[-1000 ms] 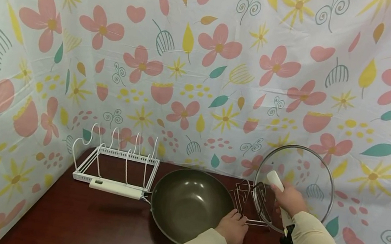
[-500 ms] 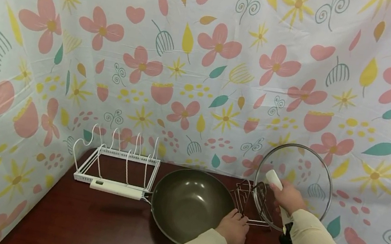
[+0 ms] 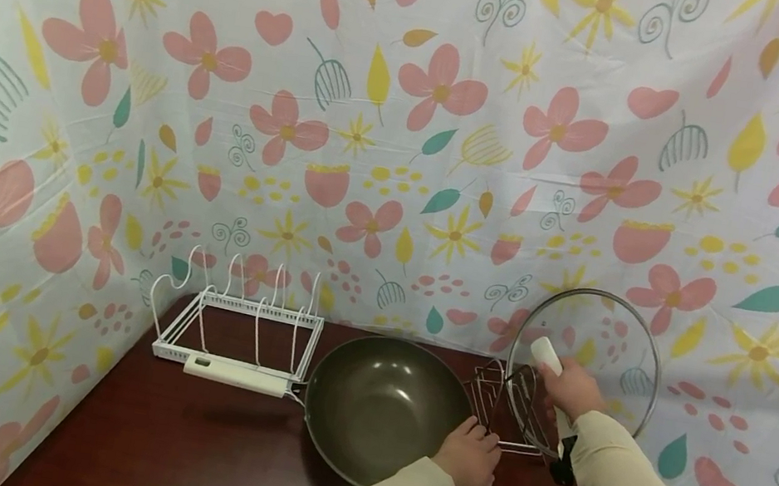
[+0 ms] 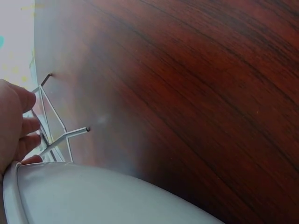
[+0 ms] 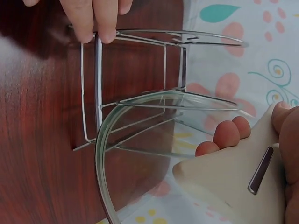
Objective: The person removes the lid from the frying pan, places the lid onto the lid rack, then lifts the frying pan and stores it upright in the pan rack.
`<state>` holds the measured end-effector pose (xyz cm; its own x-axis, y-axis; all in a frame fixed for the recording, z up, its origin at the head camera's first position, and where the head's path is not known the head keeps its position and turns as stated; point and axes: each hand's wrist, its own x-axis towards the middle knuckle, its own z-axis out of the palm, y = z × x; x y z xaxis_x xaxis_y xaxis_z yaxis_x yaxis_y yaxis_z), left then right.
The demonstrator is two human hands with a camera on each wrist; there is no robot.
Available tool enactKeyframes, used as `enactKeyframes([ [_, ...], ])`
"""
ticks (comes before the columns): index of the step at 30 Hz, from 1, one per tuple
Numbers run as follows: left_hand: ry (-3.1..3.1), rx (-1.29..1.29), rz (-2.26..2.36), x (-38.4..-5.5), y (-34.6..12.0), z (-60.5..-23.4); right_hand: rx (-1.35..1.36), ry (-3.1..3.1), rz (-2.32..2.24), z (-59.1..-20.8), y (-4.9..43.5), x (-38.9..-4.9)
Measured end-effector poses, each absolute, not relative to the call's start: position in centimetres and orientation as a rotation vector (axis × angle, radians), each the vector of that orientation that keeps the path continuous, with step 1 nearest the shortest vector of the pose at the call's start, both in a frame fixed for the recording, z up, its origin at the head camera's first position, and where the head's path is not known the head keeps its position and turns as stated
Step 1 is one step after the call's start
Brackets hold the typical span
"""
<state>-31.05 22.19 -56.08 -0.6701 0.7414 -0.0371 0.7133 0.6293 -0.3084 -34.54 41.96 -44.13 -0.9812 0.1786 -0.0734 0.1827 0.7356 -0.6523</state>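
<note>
Right hand (image 3: pixel 572 388): fingers and thumb were closed around the cream lid handle (image 3: pixel 545 354); a loosened grip would probably let the glass swing.
Left hand (image 3: pixel 469 458): fingertips touched the end rod of the wire rack (image 5: pixel 98 84); whether they also pinched it could not be told. Lifting them might free the light frame to slide.
Glass lid (image 3: pixel 610 335): stood on edge, tilted, at the rack's right end, its rim overlapping the wire loops; secure seating was unclear. A rim merely leaning there could roll off sideways.
Wire rack: stood on the counter (image 3: pixel 192 449); its slender build seemed liable to tip under an off-centre lid.
Wok (image 3: pixel 383 410): sat just left of the left hand; a careless sleeve could nudge it.
Wok handle (image 3: pixel 235 375): projected leftward before the white rack (image 3: pixel 266 310); a turned wok might knock that rack.
Floral curtain (image 3: pixel 373 148): hung behind everything; a lid pushed too far back could catch its folds.
</note>
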Motion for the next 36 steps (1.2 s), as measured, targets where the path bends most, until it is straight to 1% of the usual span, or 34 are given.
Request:
enactKeyframes([
  [10,-2.741,-1.185,0.526,-31.1,22.6,-56.4,0.339,2.920,-1.103,-44.2,42.0,-34.6],
  [26,-2.800,-1.121,0.577,-30.2,22.3,-54.9,0.345,2.946,-1.056,-44.4,42.0,-34.6],
  [36,-2.821,-1.111,0.586,-30.3,22.6,-55.3,0.356,2.941,-1.083,-44.7,42.2,-34.6],
])
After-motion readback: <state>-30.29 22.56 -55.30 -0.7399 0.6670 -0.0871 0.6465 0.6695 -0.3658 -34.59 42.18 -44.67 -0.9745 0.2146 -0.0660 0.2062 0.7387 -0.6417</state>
